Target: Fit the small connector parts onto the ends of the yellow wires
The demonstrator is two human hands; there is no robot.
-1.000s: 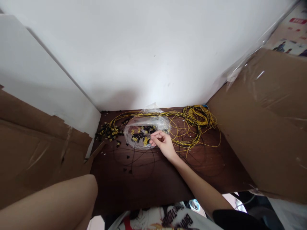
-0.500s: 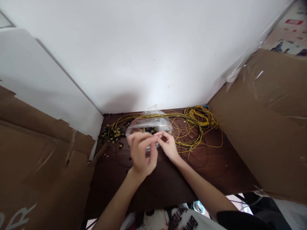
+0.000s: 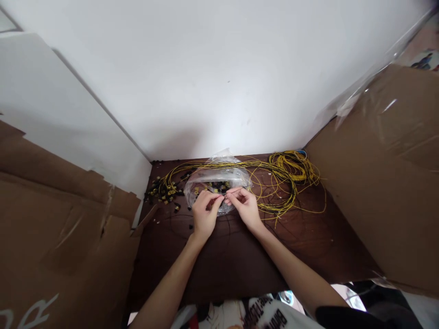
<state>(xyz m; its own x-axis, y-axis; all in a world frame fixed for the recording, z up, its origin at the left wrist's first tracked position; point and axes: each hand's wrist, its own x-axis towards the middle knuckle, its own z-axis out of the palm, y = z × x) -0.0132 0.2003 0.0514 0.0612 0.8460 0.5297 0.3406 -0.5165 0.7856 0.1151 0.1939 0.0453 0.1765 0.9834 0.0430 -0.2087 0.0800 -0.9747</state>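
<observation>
A: What have you got in the hands?

B: Near the centre of my frame, the right hand (image 3: 244, 205) is drawn to a narrow pinch, with a thin dark wire (image 3: 243, 188) lying across its fingers. The left hand (image 3: 205, 214) faces it, thumb and forefinger closed to their tips, just beside the right's.

A: Is the left gripping something?

B: From my station I can't tell; anything between those tips is too small and covered by the fingers.

A: Why so close together?

B: For control, I'd judge. A wire that fine would bend if pinched far back, so short grips steady it.

A: And why there?

B: The clear plastic bag (image 3: 222, 175) lies mid-frame, just beyond the fingers, with small black and yellow pieces (image 3: 219, 186) inside, presumably for easy reach.

A: What about the yellow and black wires (image 3: 236, 164)?

B: They run from the coil (image 3: 295, 172) right of centre, across the bag's far part, to a connector pile (image 3: 166, 190) left of centre. I read that as gathering the ends at one side, with the slack away from the table's (image 3: 226, 269) near part, lower middle.
</observation>
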